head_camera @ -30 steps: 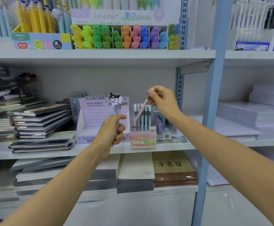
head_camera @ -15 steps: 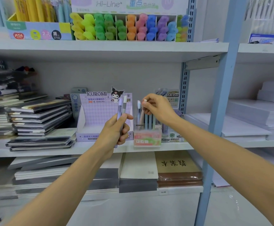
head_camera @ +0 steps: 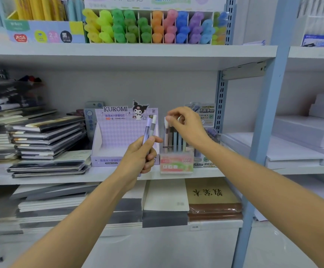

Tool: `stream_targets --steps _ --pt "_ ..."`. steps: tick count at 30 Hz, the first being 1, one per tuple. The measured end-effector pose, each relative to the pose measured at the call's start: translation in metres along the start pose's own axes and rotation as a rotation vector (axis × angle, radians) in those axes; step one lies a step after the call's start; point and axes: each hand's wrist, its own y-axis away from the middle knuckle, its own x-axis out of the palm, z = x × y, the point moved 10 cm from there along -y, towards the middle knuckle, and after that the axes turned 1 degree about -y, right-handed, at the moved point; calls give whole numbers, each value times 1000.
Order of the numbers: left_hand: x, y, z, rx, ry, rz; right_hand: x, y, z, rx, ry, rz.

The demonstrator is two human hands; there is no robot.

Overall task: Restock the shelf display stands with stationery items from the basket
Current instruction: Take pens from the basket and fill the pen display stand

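On the shelf [head_camera: 107,174] before you, the notebook stack [head_camera: 49,140] lies left, the Kuromi box [head_camera: 118,136] in the middle, the pen stand [head_camera: 176,163] just right — highlighters [head_camera: 147,26] stand above.

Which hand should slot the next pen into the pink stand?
Right: the right hand is over the pink stand, pinching a pen standing in it; the left hand grips two spare pens beside it.

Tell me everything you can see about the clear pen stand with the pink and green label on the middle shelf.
The pen stand is a small clear plastic box with a pink and green label marked HB across its front. It stands upright near the front edge of the middle shelf, beside the purple box. Pastel pens stand upright in it, and the right hand pinches the top of the leftmost pen.
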Motion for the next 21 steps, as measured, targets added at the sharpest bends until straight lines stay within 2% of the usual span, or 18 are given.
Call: stream_targets --steps 2,4,6,8,11,15,18,21 --pt "3 1 -2 3 -7 10 -1 3 5 49 -248 41" --pt "8 2 -6 6 -22 22 7 9 11 97 -466 156" --pt "15 4 -9 8 -36 40 14 15 21 86 -535 253" --pt "22 6 -13 10 -44 58 14 19 29 62 -552 278" --pt "24 9 -18 1 -45 36 -2 16 33 55 -579 213" --pt "10 9 -11 -88 -42 -67 -45 4 20 93 -661 -25" --pt "4 6 -8 -126 -45 -116 -63 0 8 85 -529 -119" --pt "3 4 -11 -98 -8 -127 -58 1 -4 85 -397 -111"
